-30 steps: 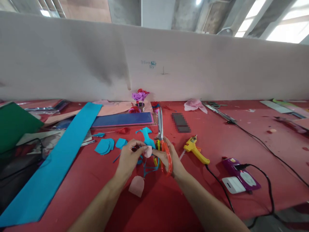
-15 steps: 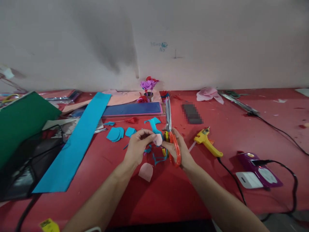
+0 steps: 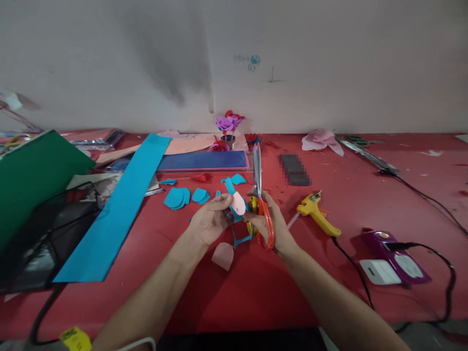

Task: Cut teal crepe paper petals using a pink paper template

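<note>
My left hand point(image 3: 211, 220) pinches a small pink petal-shaped paper piece point(image 3: 239, 203) between thumb and fingers. In my right hand point(image 3: 272, 222) are scissors point(image 3: 263, 219) with orange handles, their blades closed and pointing away from me. The right fingertips come close to the pink piece; whether they touch it I cannot tell. Beneath the hands lie blue paper scraps point(image 3: 242, 240) and something yellow point(image 3: 252, 214), partly hidden. Another pink petal piece point(image 3: 223, 256) rests on the red table just below my left hand. Stacked blue petal pieces point(image 3: 177, 198) lie to the left.
On the right are a yellow glue gun point(image 3: 316, 214) with a cord and a purple power socket point(image 3: 395, 256) with a white plug. A long blue strip point(image 3: 117, 209) and a green sheet point(image 3: 40, 180) lie left. Paper flowers point(image 3: 229, 124) stand in a small pot at the back.
The pink piece in my left hand has turned, showing a longer face. My left fingers have shifted their grip on it. The scissors stay in my right hand, and the view has moved slightly.
</note>
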Tool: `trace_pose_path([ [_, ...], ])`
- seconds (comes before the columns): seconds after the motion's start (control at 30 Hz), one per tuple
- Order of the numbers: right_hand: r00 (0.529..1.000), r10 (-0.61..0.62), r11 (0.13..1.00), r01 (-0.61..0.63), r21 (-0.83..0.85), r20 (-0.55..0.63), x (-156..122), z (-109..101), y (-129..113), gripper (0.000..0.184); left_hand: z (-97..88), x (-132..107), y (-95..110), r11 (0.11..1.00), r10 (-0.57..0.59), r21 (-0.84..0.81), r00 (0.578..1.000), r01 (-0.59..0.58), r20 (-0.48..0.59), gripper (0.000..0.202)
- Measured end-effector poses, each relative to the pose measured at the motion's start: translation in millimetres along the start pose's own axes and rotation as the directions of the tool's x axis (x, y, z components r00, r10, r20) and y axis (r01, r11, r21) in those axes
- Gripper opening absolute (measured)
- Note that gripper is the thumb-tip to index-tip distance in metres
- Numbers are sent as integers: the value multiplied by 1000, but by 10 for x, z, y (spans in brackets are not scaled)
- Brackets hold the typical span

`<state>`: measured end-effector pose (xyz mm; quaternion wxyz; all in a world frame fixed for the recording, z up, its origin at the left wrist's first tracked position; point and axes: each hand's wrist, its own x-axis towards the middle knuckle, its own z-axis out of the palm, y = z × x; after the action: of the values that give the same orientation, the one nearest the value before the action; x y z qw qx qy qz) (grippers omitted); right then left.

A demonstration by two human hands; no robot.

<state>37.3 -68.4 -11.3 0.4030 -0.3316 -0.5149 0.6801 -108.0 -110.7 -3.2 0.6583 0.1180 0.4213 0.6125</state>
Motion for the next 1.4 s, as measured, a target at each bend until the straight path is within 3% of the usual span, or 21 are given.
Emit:
trace_pose_path([
  [0.1, 1000, -6, 1000, 6, -5, -26, -2, 2, -13, 48, 17, -6, -17, 965, 157, 218, 986, -142, -51, 25],
  [0.23, 1000, 20, 1000, -20, -5, -23, 3, -5, -10, 50, 40, -4, -62, 860, 374, 390, 926, -330, -42, 22],
  [0.43, 999, 50, 998, -50, 41, -13, 4, -38, 53, 49, 4, 35, -94, 809, 441, 452, 896, -376, -43, 15],
  [0.67, 999, 49, 991, -49, -124, -2, -25, -25, -109, 39, -22, 53, -111, 714, 514, 567, 857, -411, -26, 8],
  [0.77, 1000, 20, 996, -19, -91, 4, -22, -4, -99, 42, 6, 43, -124, 715, 519, 557, 855, -422, -18, 12],
  [0.83, 1000, 11, 998, -12, -62, -9, -22, 0, -81, 42, 22, 28, -105, 780, 492, 481, 868, -400, -75, 24],
  [0.93, 999, 14, 998, -16, -58, -48, -27, -18, -84, 39, 22, -2, -28, 914, 307, 326, 938, -243, -162, 46],
  [1.0, 997, 2, 998, -7, -66, -75, -24, -40, -99, 37, 11, -23, 30, 937, 155, 331, 983, -113, -103, 50],
  [1.07, 996, -15, 998, 9, -62, -91, -13, -65, -103, 37, 4, -40, 65, 911, 75, 407, 997, -67, -4, 45],
  [1.17, 994, -25, 998, 18, -66, -105, 12, -96, -79, 39, 8, -49, 65, 885, 100, 450, 993, -117, 61, 39],
  [1.4, 997, -31, 994, 23, -109, -71, 11, -107, -68, 38, 4, -34, 46, 861, 170, 473, 983, -185, 75, 28],
])
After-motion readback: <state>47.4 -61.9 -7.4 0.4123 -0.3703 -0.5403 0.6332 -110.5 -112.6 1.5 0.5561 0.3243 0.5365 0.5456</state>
